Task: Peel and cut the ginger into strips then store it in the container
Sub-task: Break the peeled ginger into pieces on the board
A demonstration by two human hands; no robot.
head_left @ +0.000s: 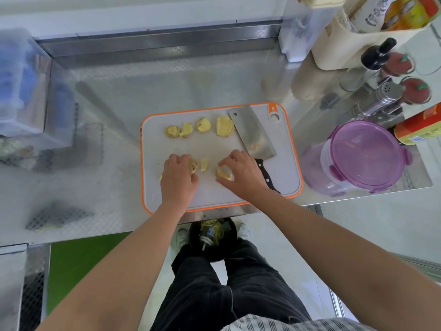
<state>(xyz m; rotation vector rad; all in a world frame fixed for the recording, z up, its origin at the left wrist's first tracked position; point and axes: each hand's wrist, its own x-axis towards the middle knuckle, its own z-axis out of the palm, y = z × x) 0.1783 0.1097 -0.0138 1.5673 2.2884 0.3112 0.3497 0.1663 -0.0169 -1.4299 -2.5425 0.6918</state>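
about 7 ginger pieces [224, 126], 1 cleaver [250, 133], 1 container [365, 155].

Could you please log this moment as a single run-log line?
left hand: grips ginger piece | right hand: pinches second ginger piece | cleaver: unheld on cutting board | container: lid on, beside board

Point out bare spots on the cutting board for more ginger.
Free: the cutting board strip between the ginger row and the left hand and right hand, and the near edge between the wrists. Crowded: the cleaver side and around the held pieces.
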